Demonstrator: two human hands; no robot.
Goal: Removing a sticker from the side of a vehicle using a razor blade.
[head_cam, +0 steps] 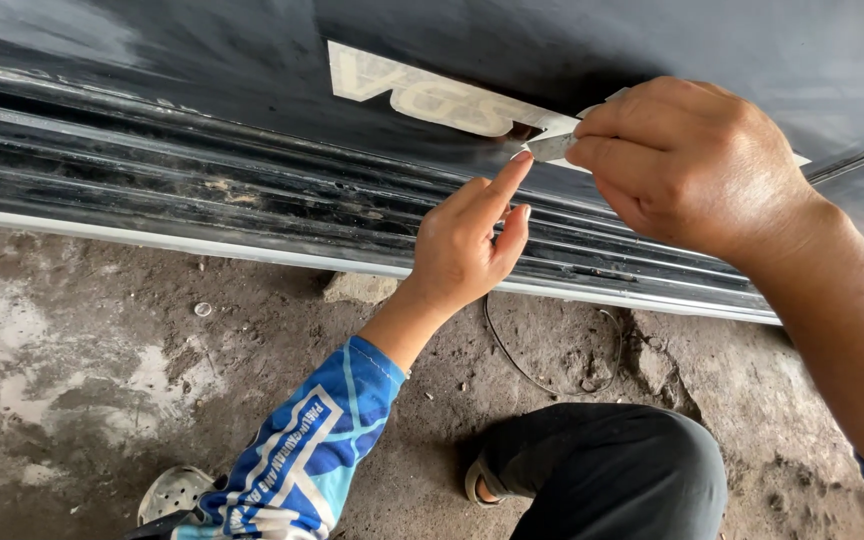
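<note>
A pale sticker (pixel 432 95) with cut-out letters lies low on the dark car panel (pixel 202 60), just above the ribbed black sill (pixel 202 190). Its right end is lifted, and the right hand (pixel 692 165) pinches that loose corner between thumb and curled fingers. The left hand (pixel 467 245) sits just below it, forefinger stretched up so its tip presses at the sticker's lower edge, the other fingers loosely folded. Below lie the dirt ground (pixel 102 370), a thin wire loop (pixel 552 360), a bent knee (pixel 612 470) and a sandal (pixel 174 492).
</note>
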